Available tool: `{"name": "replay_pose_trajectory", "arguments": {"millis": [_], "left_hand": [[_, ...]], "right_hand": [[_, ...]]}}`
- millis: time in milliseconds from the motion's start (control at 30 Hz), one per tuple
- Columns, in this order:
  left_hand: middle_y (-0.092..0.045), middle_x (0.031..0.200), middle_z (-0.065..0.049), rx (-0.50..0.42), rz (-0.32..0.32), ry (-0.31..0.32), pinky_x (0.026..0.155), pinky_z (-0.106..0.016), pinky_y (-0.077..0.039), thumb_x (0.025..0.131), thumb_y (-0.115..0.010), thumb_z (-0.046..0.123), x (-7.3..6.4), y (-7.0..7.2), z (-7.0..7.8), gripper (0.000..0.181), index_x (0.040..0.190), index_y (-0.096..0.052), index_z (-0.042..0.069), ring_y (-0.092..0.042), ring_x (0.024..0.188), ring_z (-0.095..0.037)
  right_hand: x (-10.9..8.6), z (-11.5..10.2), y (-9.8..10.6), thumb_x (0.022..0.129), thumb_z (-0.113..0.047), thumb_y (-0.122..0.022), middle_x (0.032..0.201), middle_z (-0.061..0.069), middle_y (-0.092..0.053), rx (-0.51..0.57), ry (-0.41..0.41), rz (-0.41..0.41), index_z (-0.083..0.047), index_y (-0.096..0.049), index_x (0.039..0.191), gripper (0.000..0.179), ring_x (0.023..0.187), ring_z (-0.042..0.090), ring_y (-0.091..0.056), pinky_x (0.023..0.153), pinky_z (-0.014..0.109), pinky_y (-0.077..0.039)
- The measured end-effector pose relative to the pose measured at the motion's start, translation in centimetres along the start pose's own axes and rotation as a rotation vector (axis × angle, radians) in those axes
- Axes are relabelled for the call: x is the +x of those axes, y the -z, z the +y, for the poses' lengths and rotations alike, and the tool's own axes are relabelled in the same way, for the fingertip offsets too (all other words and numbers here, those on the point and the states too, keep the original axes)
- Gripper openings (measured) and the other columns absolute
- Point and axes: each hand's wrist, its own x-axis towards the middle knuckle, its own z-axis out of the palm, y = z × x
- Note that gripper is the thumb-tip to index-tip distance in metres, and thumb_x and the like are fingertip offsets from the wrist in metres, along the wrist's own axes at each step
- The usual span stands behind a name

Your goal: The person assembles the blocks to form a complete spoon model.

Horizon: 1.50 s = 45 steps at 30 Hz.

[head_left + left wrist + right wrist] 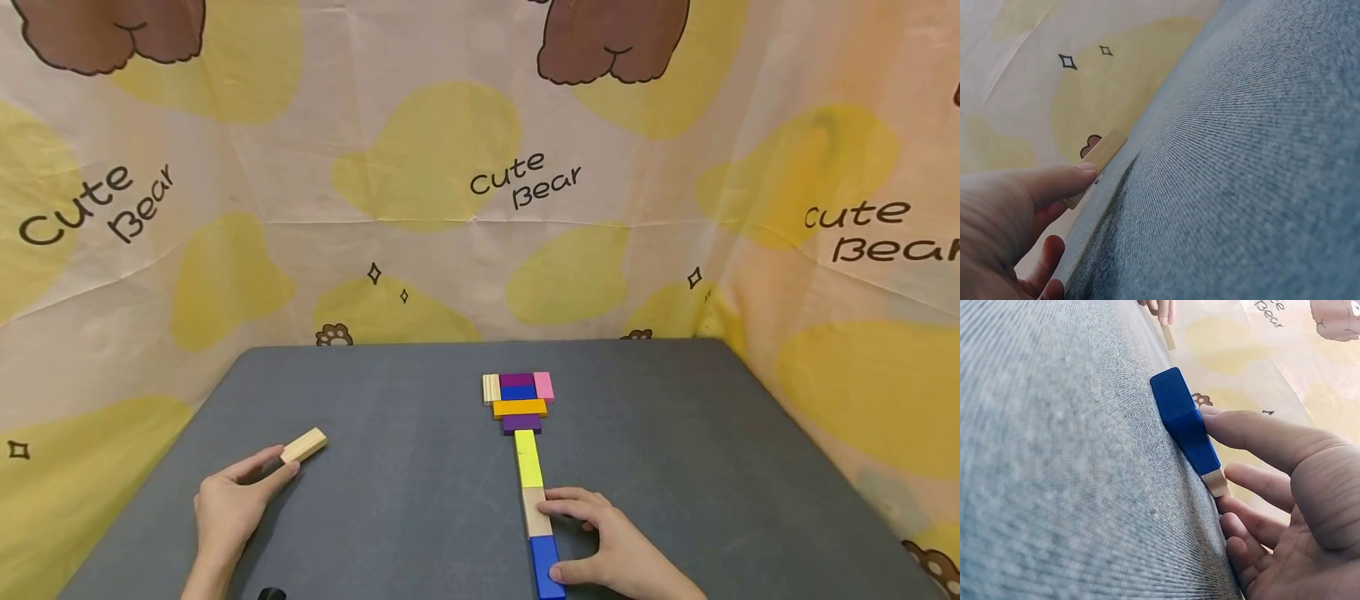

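Note:
My left hand pinches one end of a plain wooden block between thumb and fingers, at the left of the table. The block's far end sticks out past the fingertips. At the near end of a row of blocks, my right hand rests its thumb on a blue block. Its index fingertip touches the plain wooden block in the row, just beyond the blue one. A yellow block continues that straight line away from me. In the right wrist view, the blue block lies flat under the thumb.
Beyond the yellow block lie crosswise a purple block and an orange block. Farther back, a pale block and a pink block flank two darker blocks. A small black object shows at the table's near edge.

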Motion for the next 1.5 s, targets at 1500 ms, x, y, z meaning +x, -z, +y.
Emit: {"name": "replay_pose_trajectory", "arguments": {"millis": [1500], "left_hand": [[-0.068, 0.12, 0.0, -0.418, -0.304, -0.197, 0.071, -0.026, -0.049, 0.073, -0.088, 0.038, 1.1, -7.4, 11.2, 0.045, 0.111, -0.078, 0.018, -0.055, 0.111, -0.024]], "right_hand": [[-0.1, -0.3, -0.1, 0.076, -0.045, -0.083, 0.14, -0.002, -0.046, -0.037, 0.007, 0.003, -0.038, -0.062, 0.131, 0.059, 0.126, 0.033, -0.037, 0.097, 0.063, -0.034]]}}
